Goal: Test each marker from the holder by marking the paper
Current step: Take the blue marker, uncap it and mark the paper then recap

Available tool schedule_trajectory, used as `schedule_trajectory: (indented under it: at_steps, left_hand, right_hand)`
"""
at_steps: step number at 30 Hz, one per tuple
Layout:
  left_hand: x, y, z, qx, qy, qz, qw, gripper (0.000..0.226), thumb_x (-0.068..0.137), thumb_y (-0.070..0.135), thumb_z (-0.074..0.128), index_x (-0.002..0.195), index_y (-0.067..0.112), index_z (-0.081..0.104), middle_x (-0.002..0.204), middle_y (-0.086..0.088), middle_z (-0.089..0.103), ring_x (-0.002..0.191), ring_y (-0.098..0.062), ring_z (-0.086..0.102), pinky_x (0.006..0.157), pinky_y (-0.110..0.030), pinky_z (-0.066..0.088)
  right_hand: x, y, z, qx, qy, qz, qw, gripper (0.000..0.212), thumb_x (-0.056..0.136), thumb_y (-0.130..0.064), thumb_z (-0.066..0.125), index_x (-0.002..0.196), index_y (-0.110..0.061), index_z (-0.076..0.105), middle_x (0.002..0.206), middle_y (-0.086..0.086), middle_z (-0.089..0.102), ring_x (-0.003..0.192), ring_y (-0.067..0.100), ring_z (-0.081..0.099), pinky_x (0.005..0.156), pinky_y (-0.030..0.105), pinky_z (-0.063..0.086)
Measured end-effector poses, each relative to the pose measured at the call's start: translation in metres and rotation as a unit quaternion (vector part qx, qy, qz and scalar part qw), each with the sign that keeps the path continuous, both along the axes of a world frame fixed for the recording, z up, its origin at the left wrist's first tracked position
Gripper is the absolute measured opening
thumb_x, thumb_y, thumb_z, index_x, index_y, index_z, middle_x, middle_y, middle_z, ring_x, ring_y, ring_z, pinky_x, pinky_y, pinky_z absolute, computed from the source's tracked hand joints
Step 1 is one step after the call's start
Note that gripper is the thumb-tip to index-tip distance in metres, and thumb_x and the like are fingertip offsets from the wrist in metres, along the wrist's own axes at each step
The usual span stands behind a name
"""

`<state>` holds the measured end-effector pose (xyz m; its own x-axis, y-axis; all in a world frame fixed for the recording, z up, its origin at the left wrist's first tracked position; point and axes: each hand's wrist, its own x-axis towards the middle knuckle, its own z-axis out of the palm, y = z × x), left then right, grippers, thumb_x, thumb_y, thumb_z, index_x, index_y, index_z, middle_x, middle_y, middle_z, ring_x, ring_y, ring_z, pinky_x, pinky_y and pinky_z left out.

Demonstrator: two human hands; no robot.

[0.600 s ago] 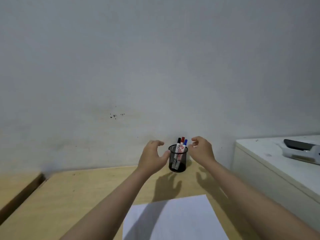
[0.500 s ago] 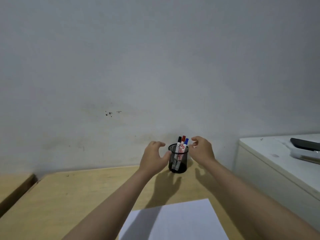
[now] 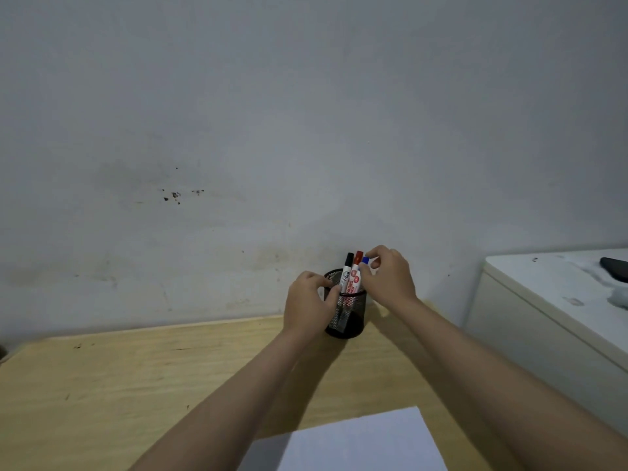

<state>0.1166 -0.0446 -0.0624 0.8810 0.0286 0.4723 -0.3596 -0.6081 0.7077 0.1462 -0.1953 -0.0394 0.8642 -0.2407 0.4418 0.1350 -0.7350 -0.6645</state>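
Observation:
A black mesh holder point(image 3: 350, 317) stands at the back of the wooden desk point(image 3: 136, 379), against the wall. Three markers stick up from it: a black-capped marker point(image 3: 348, 271), a red-capped marker point(image 3: 356, 270) and a blue-capped marker point(image 3: 365, 260). My left hand point(image 3: 307, 304) wraps the holder's left side. My right hand point(image 3: 387, 278) pinches the blue-capped marker's top between thumb and fingers; its body is hidden behind that hand. A white sheet of paper point(image 3: 360, 443) lies at the desk's near edge.
A white cabinet point(image 3: 543, 321) stands to the right of the desk, with a dark flat object point(image 3: 615, 268) on its top. A grey wall point(image 3: 306, 130) rises directly behind the holder.
Both hands have closed in: the left hand now holds the holder, and the right hand has come onto the blue-capped marker's top. The view has shifted slightly.

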Motion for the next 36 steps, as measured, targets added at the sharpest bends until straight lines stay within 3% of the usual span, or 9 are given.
schedule_trajectory:
  at_steps: [4, 9, 13, 21, 24, 27, 30, 33, 36]
  left_hand:
    - [-0.001, -0.001, 0.0, -0.007, 0.005, 0.0, 1.0, 0.021, 0.081, 0.025, 0.064, 0.09, 0.008, 0.071, 0.097, -0.009, 0.065, 0.091, -0.02, 0.061, 0.076, -0.02, 0.038]
    - [-0.023, -0.002, 0.015, -0.076, 0.031, -0.015, 0.997, 0.016, 0.087, 0.02, 0.054, 0.086, 0.012, 0.068, 0.091, -0.008, 0.068, 0.08, -0.019, 0.064, 0.07, -0.024, 0.046]
    - [-0.064, -0.001, 0.044, -0.34, 0.137, -0.141, 0.92, 0.017, 0.094, 0.019, 0.047, 0.094, 0.016, 0.063, 0.074, -0.005, 0.071, 0.064, -0.015, 0.068, 0.07, -0.03, 0.056]
    - [-0.143, 0.016, 0.057, -0.453, 0.232, -0.196, 0.839, 0.025, 0.082, 0.011, 0.065, 0.105, 0.002, 0.064, 0.084, -0.013, 0.067, 0.071, -0.021, 0.063, 0.067, -0.027, 0.055]
    - [-0.172, 0.027, 0.049, -0.456, 0.217, -0.165, 0.847, 0.022, 0.082, 0.008, 0.064, 0.104, 0.004, 0.065, 0.087, -0.012, 0.068, 0.076, -0.02, 0.063, 0.073, -0.029, 0.054]
    - [-0.202, 0.039, 0.038, -0.42, 0.192, -0.13, 0.877, 0.021, 0.082, 0.007, 0.063, 0.103, 0.005, 0.067, 0.088, -0.012, 0.069, 0.081, -0.021, 0.065, 0.074, -0.029, 0.055]
    - [-0.23, 0.046, 0.023, -0.367, 0.165, -0.133, 0.906, 0.015, 0.081, 0.005, 0.065, 0.094, 0.008, 0.071, 0.077, -0.007, 0.071, 0.072, -0.016, 0.065, 0.069, -0.029, 0.054]
    - [-0.256, 0.05, 0.01, -0.329, 0.15, -0.132, 0.923, 0.01, 0.079, 0.007, 0.068, 0.088, 0.01, 0.07, 0.074, -0.012, 0.07, 0.067, -0.014, 0.062, 0.065, -0.025, 0.049]
    - [-0.274, 0.055, -0.001, -0.319, 0.135, -0.096, 0.933, 0.014, 0.075, 0.01, 0.073, 0.088, 0.009, 0.068, 0.079, -0.013, 0.071, 0.071, -0.014, 0.063, 0.068, -0.024, 0.053]
  right_hand:
    - [-0.013, 0.005, 0.01, 0.093, -0.045, 0.035, 0.994, 0.007, 0.077, -0.009, 0.066, 0.083, -0.008, 0.063, 0.067, 0.0, 0.061, 0.06, 0.008, 0.057, 0.062, 0.023, 0.044]
    - [-0.056, 0.01, 0.035, 0.111, -0.153, 0.075, 0.979, 0.008, 0.073, -0.007, 0.068, 0.078, -0.011, 0.063, 0.073, 0.002, 0.065, 0.064, 0.012, 0.062, 0.062, 0.022, 0.051]
    - [-0.11, 0.015, 0.038, 0.045, -0.255, 0.129, 0.957, 0.012, 0.073, -0.002, 0.07, 0.08, -0.008, 0.063, 0.079, 0.003, 0.064, 0.073, 0.011, 0.06, 0.065, 0.016, 0.049]
    - [-0.195, 0.031, 0.007, -0.043, -0.315, 0.224, 0.921, 0.019, 0.07, 0.013, 0.067, 0.083, -0.001, 0.069, 0.089, 0.01, 0.068, 0.087, 0.021, 0.065, 0.08, 0.028, 0.052]
    - [-0.222, 0.034, -0.002, -0.005, -0.305, 0.22, 0.926, 0.022, 0.072, 0.011, 0.066, 0.089, -0.003, 0.07, 0.092, 0.006, 0.07, 0.091, 0.013, 0.065, 0.083, 0.023, 0.051]
    - [-0.246, 0.045, -0.008, 0.172, -0.23, 0.139, 0.948, 0.021, 0.081, -0.002, 0.067, 0.098, -0.013, 0.069, 0.09, -0.001, 0.068, 0.084, 0.005, 0.064, 0.074, 0.02, 0.052]
    - [-0.258, 0.062, -0.015, 0.331, -0.093, 0.081, 0.936, 0.018, 0.083, -0.017, 0.07, 0.1, -0.01, 0.07, 0.076, -0.002, 0.064, 0.064, -0.002, 0.057, 0.063, 0.014, 0.048]
    - [-0.27, 0.077, -0.025, 0.414, 0.026, 0.093, 0.905, 0.022, 0.084, -0.026, 0.068, 0.085, -0.005, 0.071, 0.066, 0.004, 0.058, 0.057, 0.007, 0.051, 0.06, 0.027, 0.046]
    - [-0.284, 0.085, -0.031, 0.447, 0.048, 0.086, 0.889, 0.023, 0.085, -0.027, 0.067, 0.072, -0.008, 0.067, 0.059, 0.003, 0.055, 0.053, 0.007, 0.05, 0.058, 0.027, 0.046]
